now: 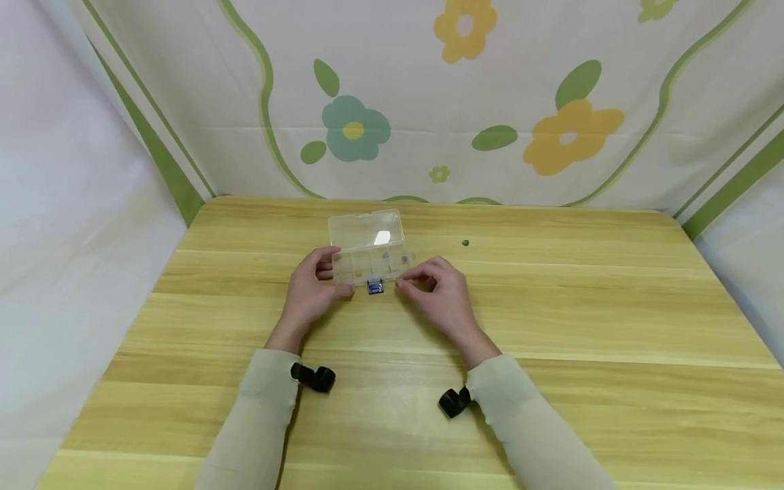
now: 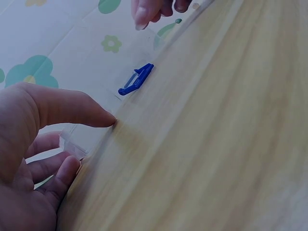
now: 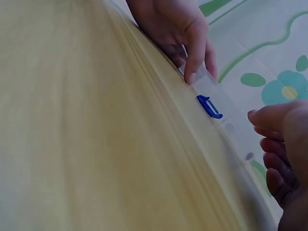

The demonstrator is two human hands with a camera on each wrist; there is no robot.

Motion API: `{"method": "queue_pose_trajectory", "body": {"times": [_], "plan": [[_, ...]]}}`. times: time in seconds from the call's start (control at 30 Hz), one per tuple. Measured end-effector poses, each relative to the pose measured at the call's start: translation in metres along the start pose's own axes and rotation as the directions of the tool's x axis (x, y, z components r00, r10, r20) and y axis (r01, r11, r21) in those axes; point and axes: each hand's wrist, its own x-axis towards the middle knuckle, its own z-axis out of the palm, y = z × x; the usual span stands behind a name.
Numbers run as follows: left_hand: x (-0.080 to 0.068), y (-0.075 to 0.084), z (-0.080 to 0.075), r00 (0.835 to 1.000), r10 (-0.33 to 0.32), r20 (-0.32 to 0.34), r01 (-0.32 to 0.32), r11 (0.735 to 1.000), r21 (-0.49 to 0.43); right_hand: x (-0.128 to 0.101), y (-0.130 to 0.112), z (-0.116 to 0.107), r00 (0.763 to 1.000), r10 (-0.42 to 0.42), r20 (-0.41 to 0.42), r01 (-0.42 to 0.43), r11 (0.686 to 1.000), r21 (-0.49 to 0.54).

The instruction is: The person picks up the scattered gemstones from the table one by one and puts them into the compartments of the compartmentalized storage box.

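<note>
A clear plastic compartment box (image 1: 369,253) sits toward the far middle of the wooden table (image 1: 551,327), its lid (image 1: 366,228) swung up and back, and its blue latch (image 1: 375,286) hanging at the middle of the near wall. Small items lie in several compartments, too small to name.

The left hand (image 1: 310,289) grips the box's left end: the thumb presses the near wall low down, and the fingers curl round the corner. The right hand (image 1: 437,289) has its curled fingertips at the box's right near corner; whether they pinch the wall or only touch it cannot be told, as the right wrist view shows those fingers close to the clear plastic with nothing plainly held. The latch lies between the two hands, touched by neither.

A small dark round object (image 1: 465,243) lies on the table well to the right of the box, apart from both hands. Behind the table hangs a white cloth backdrop (image 1: 490,102) printed with flowers and green leaves. Pale sleeves (image 1: 263,401) cover both forearms, each with a black wrist camera mount (image 1: 315,378) strapped on.
</note>
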Motion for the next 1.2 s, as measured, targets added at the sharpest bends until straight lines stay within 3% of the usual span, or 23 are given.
{"method": "queue_pose_trajectory", "body": {"times": [0.73, 1.2], "plan": [[-0.001, -0.001, 0.001, 1.000, 0.018, -0.014, -0.018, 1.000, 0.003, 0.017, -0.013, 0.023, 0.983, -0.143, -0.115, 0.144, 0.990, -0.006], [-0.001, -0.003, 0.002, 0.999, 0.035, -0.012, -0.035, 0.999, 0.007, 0.027, -0.013, 0.040, 0.966, -0.217, -0.140, 0.220, 0.976, 0.004]]}}
